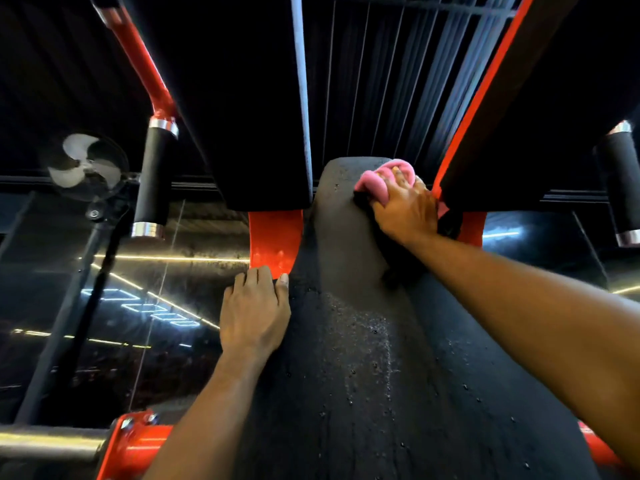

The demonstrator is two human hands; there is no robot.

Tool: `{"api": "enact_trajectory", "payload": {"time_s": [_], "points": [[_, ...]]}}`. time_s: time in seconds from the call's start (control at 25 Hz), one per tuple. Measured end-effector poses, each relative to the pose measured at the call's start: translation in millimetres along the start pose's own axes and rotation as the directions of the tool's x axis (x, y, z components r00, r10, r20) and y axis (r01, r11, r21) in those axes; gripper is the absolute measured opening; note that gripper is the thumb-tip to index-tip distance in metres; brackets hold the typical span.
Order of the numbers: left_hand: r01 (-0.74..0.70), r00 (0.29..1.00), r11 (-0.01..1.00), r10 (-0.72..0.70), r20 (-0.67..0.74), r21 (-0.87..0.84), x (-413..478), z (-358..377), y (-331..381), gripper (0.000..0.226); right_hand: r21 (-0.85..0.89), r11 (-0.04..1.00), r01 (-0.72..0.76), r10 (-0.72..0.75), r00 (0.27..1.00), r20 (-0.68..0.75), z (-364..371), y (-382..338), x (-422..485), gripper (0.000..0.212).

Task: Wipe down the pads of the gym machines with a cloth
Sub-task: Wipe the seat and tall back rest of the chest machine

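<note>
A long black pad (356, 341) of a gym machine runs up the middle of the view, narrowing toward its top end. Its surface is worn and speckled with pale flecks. My right hand (405, 209) grips a pink cloth (375, 183) and presses it against the upper right side of the pad. My left hand (254, 311) rests on the pad's left edge, its fingers curled over that edge beside a red bracket (275, 242).
Two black upright pads (256, 116) on red frame bars (474, 109) stand above the pad's top end. Black foam handles with chrome collars (154, 174) hang at left and right (620, 181). A standing fan (88, 166) is at left. A mirror wall reflects light strips.
</note>
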State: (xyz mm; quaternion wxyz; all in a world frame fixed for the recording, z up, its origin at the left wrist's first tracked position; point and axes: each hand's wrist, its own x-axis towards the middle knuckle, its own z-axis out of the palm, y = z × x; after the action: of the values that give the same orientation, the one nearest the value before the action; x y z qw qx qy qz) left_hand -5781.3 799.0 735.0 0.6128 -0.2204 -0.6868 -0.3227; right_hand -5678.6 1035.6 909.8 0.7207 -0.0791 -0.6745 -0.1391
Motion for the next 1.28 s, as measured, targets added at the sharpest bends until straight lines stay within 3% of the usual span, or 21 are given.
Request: {"api": "enact_trajectory", "payload": {"time_s": [0.16,0.24,0.32,0.4,0.52,0.68,0.8,0.88,0.96,1.0,1.08,1.2,1.28], "points": [[0.000,1.000,0.988,-0.001,-0.011,-0.151,2.3,2.5,-2.1,0.024,0.081,0.962,-0.261,0.254,0.963,0.087,-6.0,-18.1,54.2,0.042],[0.003,1.000,0.977,-0.001,0.006,-0.215,1.2,1.7,-4.7,0.021,0.079,0.957,-0.280,0.269,0.955,0.121,-16.2,-36.2,68.3,0.035],[0.003,0.999,0.973,0.009,0.050,-0.230,2.3,-1.0,-7.6,0.021,0.072,0.981,-0.179,0.168,0.976,0.138,-23.0,-56.8,69.9,0.035],[0.025,0.995,0.970,0.000,0.105,-0.240,4.9,-4.3,-10.5,0.024,0.048,0.998,0.037,-0.045,0.982,0.183,-16.7,-70.5,61.1,0.040],[0.044,0.989,0.968,-0.008,0.145,-0.248,6.0,-8.7,-9.3,0.025,0.055,0.957,0.285,-0.290,0.931,0.221,-10.4,-64.5,29.6,0.060],[0.056,0.983,0.969,-0.011,0.183,-0.242,5.9,-11.9,-11.0,0.023,0.069,0.936,0.344,-0.351,0.927,0.133,-8.8,-28.0,-15.3,0.069],[0.057,0.972,0.971,-0.001,0.235,-0.232,9.1,-13.7,-15.0,0.026,0.065,0.974,0.217,-0.219,0.976,0.020,-9.4,-16.2,-10.6,0.055],[0.030,0.968,0.974,0.027,0.248,-0.225,11.3,-13.2,-16.2,0.027,0.032,0.999,-0.021,0.022,0.999,-0.037,-9.6,-22.7,16.7,0.043],[0.005,0.973,0.977,0.045,0.226,-0.213,10.6,-11.0,-17.2,0.027,0.059,0.960,-0.272,0.269,0.961,0.058,-14.5,-40.2,50.7,0.041],[-0.004,0.977,0.980,0.046,0.209,-0.199,9.7,-9.4,-17.5,0.026,0.063,0.948,-0.313,0.303,0.945,0.124,-16.4,-49.9,64.8,0.041],[-0.007,0.982,0.985,0.039,0.185,-0.174,8.7,-8.2,-18.6,0.027,0.013,0.985,-0.173,0.167,0.966,0.199,-11.4,-62.7,82.6,0.036],[0.008,0.980,0.988,0.022,0.196,-0.152,8.3,-11.9,-15.5,0.033,0.050,0.994,0.095,-0.102,0.982,0.159,-13.8,-68.0,64.1,0.037],[0.023,0.978,0.990,0.007,0.206,-0.142,8.4,-13.8,-11.1,0.038,0.094,0.963,0.253,-0.265,0.953,0.150,-17.4,-58.2,35.9,0.039]]}}
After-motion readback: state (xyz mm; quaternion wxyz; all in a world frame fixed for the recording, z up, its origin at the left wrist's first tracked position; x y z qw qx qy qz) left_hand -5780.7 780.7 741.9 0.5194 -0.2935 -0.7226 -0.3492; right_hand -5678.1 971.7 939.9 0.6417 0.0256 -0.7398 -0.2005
